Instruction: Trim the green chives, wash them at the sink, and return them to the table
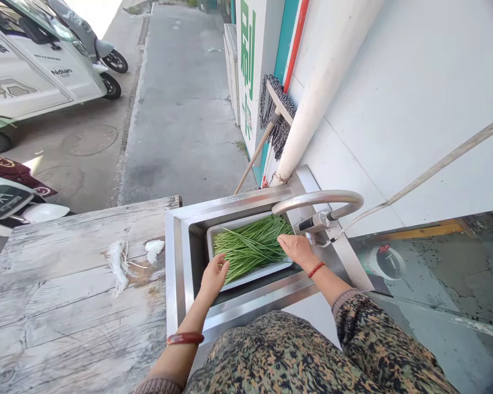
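Observation:
A heap of long green chives (246, 246) lies in a pale rectangular tray (246, 278) inside a steel sink (176, 273). At the tray's left end, my left hand (214, 278) is over the cut ends, fingers loosely curved and thumb apart, with nothing visible in it. My right hand (299, 250) is at the leafy right end, its fingers pressed together against the chives. A few strands lie slantwise across the pile and run toward that hand. Its fingertips are partly hidden. Above the sink's right side curves a metal faucet (318, 200).
Left of the sink stands a weathered wooden table (66, 317) with white stringy scraps (118, 265) and a white lump (154, 250). A mop (277, 112) leans by a white pipe (324, 87). Parked vehicles (36, 71) stand on the street. A hose (419, 186) runs to the faucet.

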Motion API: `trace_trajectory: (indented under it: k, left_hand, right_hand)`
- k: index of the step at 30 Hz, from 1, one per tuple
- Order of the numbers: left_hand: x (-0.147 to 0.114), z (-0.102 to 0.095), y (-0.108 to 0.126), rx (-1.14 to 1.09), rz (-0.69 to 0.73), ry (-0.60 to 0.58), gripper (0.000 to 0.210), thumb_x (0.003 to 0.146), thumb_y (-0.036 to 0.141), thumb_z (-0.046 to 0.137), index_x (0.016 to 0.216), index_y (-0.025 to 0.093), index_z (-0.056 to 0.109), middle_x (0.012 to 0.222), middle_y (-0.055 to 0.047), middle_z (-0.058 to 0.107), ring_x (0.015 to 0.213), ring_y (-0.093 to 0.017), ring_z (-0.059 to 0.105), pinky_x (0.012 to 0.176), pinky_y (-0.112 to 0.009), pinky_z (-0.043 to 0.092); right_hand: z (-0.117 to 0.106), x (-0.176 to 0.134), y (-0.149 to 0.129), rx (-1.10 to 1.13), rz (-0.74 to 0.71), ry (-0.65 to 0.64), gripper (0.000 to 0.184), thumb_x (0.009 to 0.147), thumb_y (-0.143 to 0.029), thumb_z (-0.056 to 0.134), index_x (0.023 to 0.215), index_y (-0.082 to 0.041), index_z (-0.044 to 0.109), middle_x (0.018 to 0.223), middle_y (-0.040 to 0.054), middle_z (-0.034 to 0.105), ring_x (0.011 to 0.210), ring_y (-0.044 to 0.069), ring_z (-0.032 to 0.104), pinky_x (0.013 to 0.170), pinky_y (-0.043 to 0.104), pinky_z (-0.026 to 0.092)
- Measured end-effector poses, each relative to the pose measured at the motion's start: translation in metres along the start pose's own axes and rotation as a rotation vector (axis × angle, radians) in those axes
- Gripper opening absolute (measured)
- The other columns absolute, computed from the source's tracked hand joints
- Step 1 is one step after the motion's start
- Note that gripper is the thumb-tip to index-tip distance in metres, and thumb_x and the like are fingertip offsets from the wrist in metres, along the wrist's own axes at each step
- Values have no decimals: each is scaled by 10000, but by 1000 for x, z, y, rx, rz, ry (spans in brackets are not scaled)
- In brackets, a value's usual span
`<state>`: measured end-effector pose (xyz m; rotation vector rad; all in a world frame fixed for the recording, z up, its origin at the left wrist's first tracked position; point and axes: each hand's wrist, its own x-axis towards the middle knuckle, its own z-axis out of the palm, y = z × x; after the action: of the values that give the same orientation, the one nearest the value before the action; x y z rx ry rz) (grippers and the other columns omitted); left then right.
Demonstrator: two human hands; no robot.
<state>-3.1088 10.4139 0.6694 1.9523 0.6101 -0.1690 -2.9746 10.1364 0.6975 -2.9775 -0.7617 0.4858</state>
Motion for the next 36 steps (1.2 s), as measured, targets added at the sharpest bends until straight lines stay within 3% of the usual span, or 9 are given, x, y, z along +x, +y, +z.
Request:
trace_trajectory:
  k: [4,11,20,27,30,33,36]
  left_hand:
    - [3,4,4,-6,-9,3,401,807,441,561,1115,190,617,883,-35,674,714,-182,648,676,-327,529]
    - [0,-4,8,25,-30,69,407,815,438,552,1112,172,633,881,-49,688,749,-202,679,752,-362,538]
    - [2,9,12,-69,-86,49,423,797,437,573,1124,175,629,919,-60,680,768,-198,670,736,-348,547]
    - [2,10,12,-85,-91,80,406,777,434,597,1090,180,646,880,-44,675,746,-195,662,753,-364,545]
    - [1,10,15,-134,-121,80,394,779,422,603,1087,180,647,902,-48,681,753,-194,671,751,-359,546]
    - [-2,9,16,-169,-177,86,400,782,416,605,1098,174,646,908,-45,683,749,-190,686,750,-344,543]
    - [-6,11,8,-205,-245,112,373,785,392,608,1078,164,648,916,-47,687,749,-189,691,761,-344,547]
  right_hand:
    - [8,6,-1,-45,-22,-85,438,1045,-369,282,1001,-202,685,886,91,763,816,214,718,632,262,393]
    - [10,6,0,-50,-84,-113,412,1042,-363,306,981,-206,682,897,83,763,844,207,723,667,256,432]
    - [23,10,2,-65,-114,-168,357,1016,-301,375,953,-163,698,889,127,759,827,228,725,696,284,469]
    - [15,7,6,4,-146,-154,310,999,-304,426,946,-198,713,891,92,755,847,204,712,743,283,472]
    - [8,11,5,236,-175,-44,296,991,-297,428,1029,-239,716,992,67,746,936,198,690,833,305,479]
    - [3,24,-3,739,-146,98,305,956,-312,444,1060,-226,717,1030,75,739,952,198,678,877,334,495]
    - [-2,45,-20,1258,29,36,295,901,-387,521,1018,-207,723,904,57,740,821,177,680,757,309,526]
